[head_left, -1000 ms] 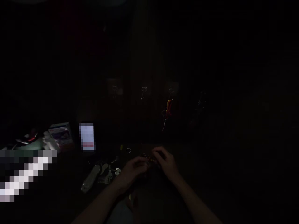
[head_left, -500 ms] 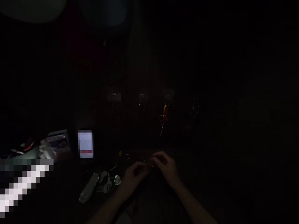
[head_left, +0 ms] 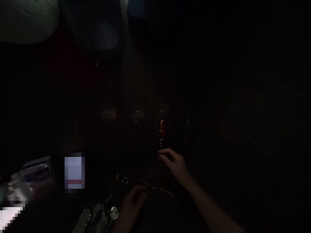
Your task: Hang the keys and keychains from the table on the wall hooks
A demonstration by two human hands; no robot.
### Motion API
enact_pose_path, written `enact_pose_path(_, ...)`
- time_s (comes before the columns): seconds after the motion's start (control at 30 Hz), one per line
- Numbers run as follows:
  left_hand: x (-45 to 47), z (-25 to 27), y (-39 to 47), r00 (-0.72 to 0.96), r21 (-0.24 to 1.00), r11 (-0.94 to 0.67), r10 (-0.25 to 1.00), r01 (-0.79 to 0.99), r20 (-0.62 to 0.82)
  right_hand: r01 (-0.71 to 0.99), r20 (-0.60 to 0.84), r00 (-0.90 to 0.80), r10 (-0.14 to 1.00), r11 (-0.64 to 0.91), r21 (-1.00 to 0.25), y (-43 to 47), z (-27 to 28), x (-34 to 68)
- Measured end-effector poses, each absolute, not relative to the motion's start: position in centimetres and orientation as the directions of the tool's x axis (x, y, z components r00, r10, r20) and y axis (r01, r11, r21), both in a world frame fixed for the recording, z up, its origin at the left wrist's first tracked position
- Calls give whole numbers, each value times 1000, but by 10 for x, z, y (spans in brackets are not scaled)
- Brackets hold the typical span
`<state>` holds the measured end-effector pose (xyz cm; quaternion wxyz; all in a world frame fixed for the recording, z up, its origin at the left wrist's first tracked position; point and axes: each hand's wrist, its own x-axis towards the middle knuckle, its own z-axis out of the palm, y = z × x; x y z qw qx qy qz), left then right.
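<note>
The scene is very dark, so small details are hard to make out. My right hand (head_left: 177, 165) is raised, thumb and fingers pinched at a thin shiny chain (head_left: 160, 144). That chain hangs below a red and yellow cord loop (head_left: 162, 127) on a wall hook (head_left: 162, 112). Lower down, my left hand (head_left: 132, 204) is curled, its fingertips at one end of a thin beaded strand (head_left: 162, 190) lying toward the right. Left of it are several keys (head_left: 103, 218) and a pale elongated object (head_left: 84, 220). A metal ring (head_left: 125, 180) lies above the left hand.
More hooks line the wall: one at left (head_left: 108, 114), another hook (head_left: 137, 113) beside it, and a dim hanging bunch (head_left: 189, 123) at right. A blurred bright rectangle (head_left: 74, 171) and a box (head_left: 36, 173) stand at left. Rounded pale shapes (head_left: 26, 19) appear above.
My right hand has moved up, away from my left hand, to the hanging chain. The beaded strand between the hands now shows more fully. The view has shifted up and slightly right.
</note>
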<state>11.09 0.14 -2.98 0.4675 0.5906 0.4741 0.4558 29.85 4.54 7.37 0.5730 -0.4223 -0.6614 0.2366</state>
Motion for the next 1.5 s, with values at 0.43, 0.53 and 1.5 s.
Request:
enact_pose_path(0.43,112,-31,-1,154,986,-93,986,137,72,316,751,206,627,684,-658,101,175,307)
enact_pose_path(0.53,111,-35,3,199,988,-103,977,119,78,269,728,206,654,678,-684,109,183,305)
enact_pose_path(1.5,112,-23,-1,210,985,-109,975,134,80,86,606,275,746,609,-789,110,124,303)
